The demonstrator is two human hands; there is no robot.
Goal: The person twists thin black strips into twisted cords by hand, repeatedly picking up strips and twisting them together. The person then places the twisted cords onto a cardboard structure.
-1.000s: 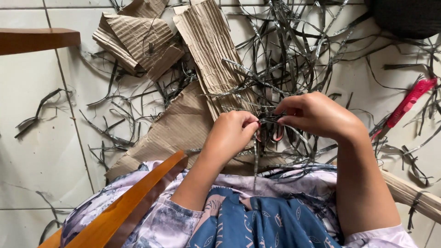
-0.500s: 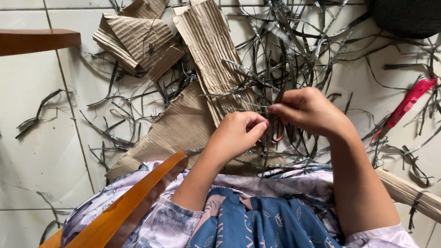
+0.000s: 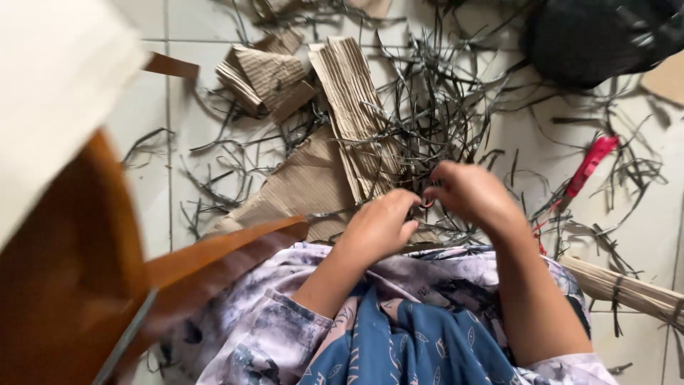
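— What is held, and where?

— A thin dark strip (image 3: 426, 202) is pinched between the two hands, low over the tiled floor (image 3: 645, 235) and just in front of the lap. The left hand (image 3: 381, 224) is curled, its fingers closed narrowly on the strip; the right hand (image 3: 470, 192) is bent over it from the other side, fingertips pressed to the same spot. How much of the strip is gripped cannot be told — it is hidden by the knuckles.

— And what is seen around them?

— A tangle of dark strips (image 3: 434, 107) is spread just beyond the hands, with folded corrugated cardboard (image 3: 353, 107) lying beside and partly under it. A red tool (image 3: 588, 164) is seen to the right, well apart, and a black bag (image 3: 598, 39) at the far edge. A blurred brown wooden piece (image 3: 221, 249) is seen at the left.
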